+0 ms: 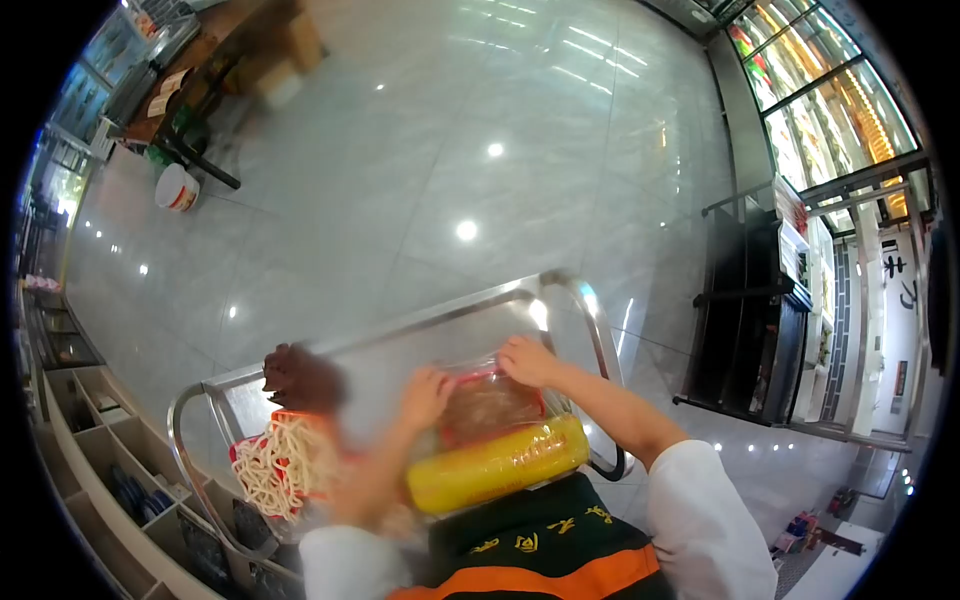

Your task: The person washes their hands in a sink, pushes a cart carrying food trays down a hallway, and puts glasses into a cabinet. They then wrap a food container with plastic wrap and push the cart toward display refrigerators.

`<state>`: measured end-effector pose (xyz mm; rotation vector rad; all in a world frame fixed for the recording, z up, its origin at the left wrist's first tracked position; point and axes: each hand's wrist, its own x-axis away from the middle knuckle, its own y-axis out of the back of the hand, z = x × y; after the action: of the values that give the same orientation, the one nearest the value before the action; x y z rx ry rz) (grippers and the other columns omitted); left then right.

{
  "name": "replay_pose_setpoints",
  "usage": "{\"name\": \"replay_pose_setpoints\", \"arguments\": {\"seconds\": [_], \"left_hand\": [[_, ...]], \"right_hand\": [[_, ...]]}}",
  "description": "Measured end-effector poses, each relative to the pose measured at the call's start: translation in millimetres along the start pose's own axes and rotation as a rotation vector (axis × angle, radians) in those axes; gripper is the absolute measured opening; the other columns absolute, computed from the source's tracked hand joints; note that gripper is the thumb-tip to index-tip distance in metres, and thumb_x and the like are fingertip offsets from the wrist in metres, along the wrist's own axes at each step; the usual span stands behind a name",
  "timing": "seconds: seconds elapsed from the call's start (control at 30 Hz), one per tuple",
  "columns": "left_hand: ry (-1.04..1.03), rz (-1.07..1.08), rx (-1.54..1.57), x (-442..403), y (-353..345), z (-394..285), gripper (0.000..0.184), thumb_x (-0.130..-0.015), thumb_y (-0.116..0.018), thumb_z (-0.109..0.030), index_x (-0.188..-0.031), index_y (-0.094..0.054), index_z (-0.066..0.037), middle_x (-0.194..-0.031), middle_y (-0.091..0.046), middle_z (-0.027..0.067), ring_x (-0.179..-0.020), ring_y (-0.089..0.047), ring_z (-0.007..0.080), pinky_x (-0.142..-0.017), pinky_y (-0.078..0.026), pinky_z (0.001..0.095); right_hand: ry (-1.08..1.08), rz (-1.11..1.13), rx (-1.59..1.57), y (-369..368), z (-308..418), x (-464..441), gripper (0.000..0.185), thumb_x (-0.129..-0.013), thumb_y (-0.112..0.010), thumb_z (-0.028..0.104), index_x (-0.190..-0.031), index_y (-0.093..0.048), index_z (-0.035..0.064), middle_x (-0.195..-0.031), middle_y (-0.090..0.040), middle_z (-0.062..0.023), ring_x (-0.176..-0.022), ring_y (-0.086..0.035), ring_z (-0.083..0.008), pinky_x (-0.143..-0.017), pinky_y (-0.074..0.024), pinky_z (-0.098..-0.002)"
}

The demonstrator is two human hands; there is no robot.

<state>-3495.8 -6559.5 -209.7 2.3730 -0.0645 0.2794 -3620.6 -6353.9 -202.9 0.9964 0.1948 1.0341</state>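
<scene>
My left hand (424,398) is closed at the left top edge of a clear plastic bag (490,405) with red edging. At the bag's right top edge, my right hand (527,362) pinches the same rim. Brownish contents show dimly through the plastic. A yellow wrapped roll (500,465) lies just below the bag, close to my dark green apron. To the left, pale noodle-like strands (275,465) sit in a red container, with a dark brown item (295,375) above them. My left forearm is blurred.
These things rest on a metal cart (430,322) with raised rails. Divided shelving (125,440) stands at the left, a white bucket (177,188) on the floor upper left, and a black rack (740,320) with a lit glass display (825,100) at the right.
</scene>
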Motion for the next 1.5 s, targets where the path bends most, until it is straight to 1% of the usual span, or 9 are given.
{"name": "replay_pose_setpoints", "arguments": {"seconds": [0.2, 0.53, 0.6, 0.87, 1.0, 1.2, 1.27, 1.4, 1.5], "left_hand": [[-0.023, 0.047, -0.185, 21, 4, -9, 0.024, -0.074, -0.057, -0.033, -0.077, -0.058, -0.008, -0.08, -0.05, 0.0076, -0.08, -0.048, 0.0253, -0.071, -0.036, 0.0351], [-0.136, -0.249, -0.111, 42, 6, -14, 0.025, -0.069, -0.063, -0.03, -0.078, -0.056, -0.008, -0.084, -0.051, 0.0068, -0.082, -0.047, 0.0231, -0.075, -0.034, 0.0362], [0.161, -0.012, 0.126, 46, 1, -11, 0.025, -0.072, -0.062, -0.027, -0.08, -0.054, -0.005, -0.075, -0.052, 0.0077, -0.074, -0.049, 0.0217, -0.07, -0.038, 0.0323], [0.411, -0.105, 0.499, 69, -34, 6, 0.026, -0.08, -0.054, -0.028, -0.084, -0.052, -0.002, -0.068, -0.053, 0.0034, -0.061, -0.049, 0.0108, -0.056, -0.04, 0.0256], [0.668, -0.101, 0.88, 86, -49, 19, 0.028, -0.084, -0.048, -0.032, -0.085, -0.054, -0.005, -0.071, -0.051, -0.001, -0.066, -0.048, 0.0089, -0.059, -0.04, 0.0236], [0.565, -0.182, 0.963, 98, -53, 17, 0.034, -0.085, -0.043, -0.037, -0.086, -0.053, -0.005, -0.073, -0.054, 0.0026, -0.066, -0.05, 0.0112, -0.059, -0.04, 0.0261], [0.542, -0.163, 0.705, 94, -44, 6, 0.036, -0.086, -0.041, -0.038, -0.087, -0.052, -0.004, -0.072, -0.055, 0.0059, -0.066, -0.052, 0.0135, -0.059, -0.041, 0.0276], [0.553, -0.122, 0.384, 92, -37, -8, 0.041, -0.087, -0.035, -0.039, -0.09, -0.05, -0.001, -0.07, -0.054, 0.0137, -0.068, -0.055, 0.02, -0.061, -0.042, 0.0318], [0.523, -0.173, 0.289, 86, -24, -32, 0.042, -0.087, -0.033, -0.039, -0.093, -0.05, -0.001, -0.072, -0.056, 0.016, -0.068, -0.055, 0.0262, -0.063, -0.042, 0.0348]], "right_hand": [[0.004, 0.235, 0.046, -14, 0, 8, 0.031, -0.079, -0.033, 0.025, -0.077, -0.057, 0.0052, -0.086, -0.053, -0.0163, -0.084, -0.048, -0.0327, -0.076, -0.0373, -0.0423], [-0.19, -0.001, -0.142, -20, 7, 30, 0.034, -0.08, -0.034, 0.027, -0.073, -0.058, 0.0043, -0.082, -0.055, -0.0197, -0.079, -0.05, -0.036, -0.073, -0.0376, -0.043], [-0.299, -0.006, -0.301, -18, 10, 33, 0.035, -0.081, -0.034, 0.028, -0.075, -0.059, 0.0044, -0.081, -0.056, -0.0211, -0.078, -0.051, -0.0374, -0.074, -0.0374, -0.0432], [-0.939, 0.005, -0.435, -26, 8, 47, 0.059, -0.081, -0.026, 0.047, -0.092, -0.058, -0.0011, -0.095, -0.052, -0.0285, -0.096, -0.048, -0.041, -0.085, -0.0351, -0.041], [-0.977, -0.014, -0.334, -49, 1, 61, 0.059, -0.082, -0.026, 0.047, -0.091, -0.059, -0.0013, -0.096, -0.052, -0.029, -0.095, -0.048, -0.0424, -0.084, -0.0349, -0.0422], [-0.942, 0.047, -0.486, -28, 17, 107, 0.051, -0.082, -0.034, 0.044, -0.101, -0.054, 0.0017, -0.103, -0.051, -0.0256, -0.094, -0.049, -0.0398, -0.081, -0.0364, -0.0442], [-0.735, -0.402, -0.257, -37, 33, 150, 0.043, -0.083, -0.042, 0.037, -0.103, -0.051, -0.0001, -0.102, -0.052, -0.0233, -0.094, -0.051, -0.0339, -0.082, -0.0382, -0.0376], [-1.009, -0.463, -0.584, -52, 58, 208, 0.042, -0.077, -0.055, 0.034, -0.1, -0.05, -0.0009, -0.087, -0.057, -0.0149, -0.082, -0.055, -0.0258, -0.075, -0.0419, -0.0336], [-0.775, -0.46, -1.041, -60, 63, 226, 0.045, -0.074, -0.06, 0.036, -0.097, -0.052, -0.0023, -0.085, -0.058, -0.0103, -0.079, -0.055, -0.0172, -0.071, -0.0426, -0.0274]]}}
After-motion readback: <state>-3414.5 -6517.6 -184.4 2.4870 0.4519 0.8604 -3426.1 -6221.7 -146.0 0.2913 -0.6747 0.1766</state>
